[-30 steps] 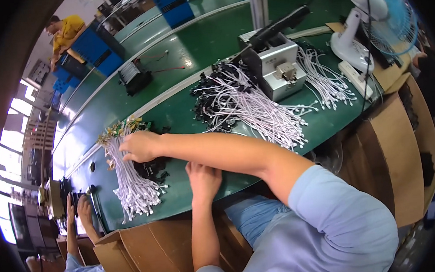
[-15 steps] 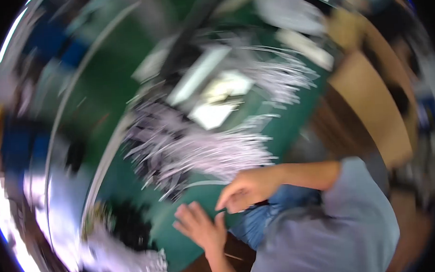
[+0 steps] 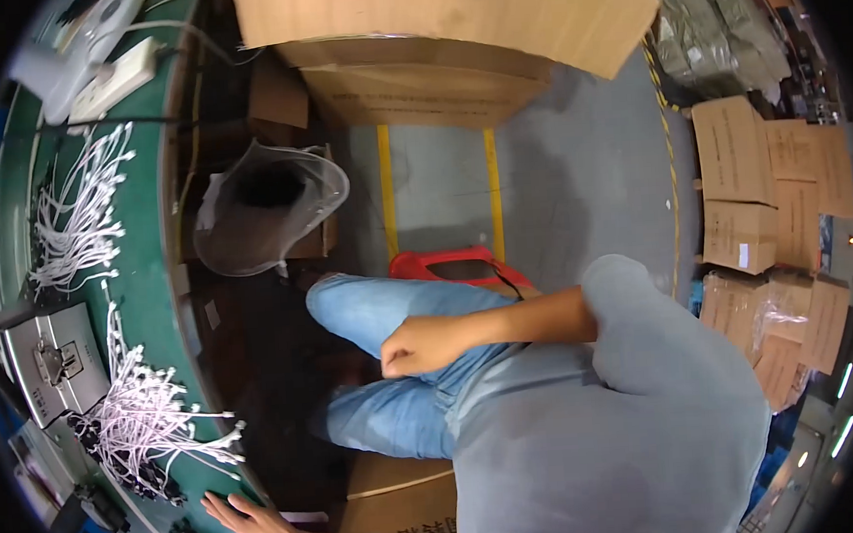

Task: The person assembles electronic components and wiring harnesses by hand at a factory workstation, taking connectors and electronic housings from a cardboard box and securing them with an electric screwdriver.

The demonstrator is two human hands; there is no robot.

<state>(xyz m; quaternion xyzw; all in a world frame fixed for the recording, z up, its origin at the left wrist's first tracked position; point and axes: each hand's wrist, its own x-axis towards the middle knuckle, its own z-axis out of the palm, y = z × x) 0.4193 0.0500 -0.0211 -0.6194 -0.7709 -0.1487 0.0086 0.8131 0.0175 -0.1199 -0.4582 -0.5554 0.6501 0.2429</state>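
Observation:
My left hand (image 3: pixel 250 524) lies at the edge of the green table (image 3: pixel 156 307), fingers spread and nothing in them. Close beyond its fingertips is a tangled heap of white cables (image 3: pixel 148 420) with dark ends among it. Over my jeans-clad thigh, my right hand (image 3: pixel 420 346) is closed with its fingers curled under. Nothing shows in it, though the inside of the palm is hidden. A second bundle of white cables (image 3: pixel 82 224) lies farther along the table. Between the two bundles, near the table's left side, sits a silver metal box-like fixture (image 3: pixel 54 363).
A white power strip (image 3: pixel 114 82) lies at the table's far end. Beside the table stands a bin lined with clear plastic (image 3: pixel 249 243). A large cardboard box (image 3: pixel 425 86) is ahead, a red stool-like frame (image 3: pixel 446 257) by my knee. Stacked cartons (image 3: pixel 732 155) stand right.
My view has swung to the right, bringing the floor, cartons and bin into sight. My hands, close together before, are now apart, the right over my thigh.

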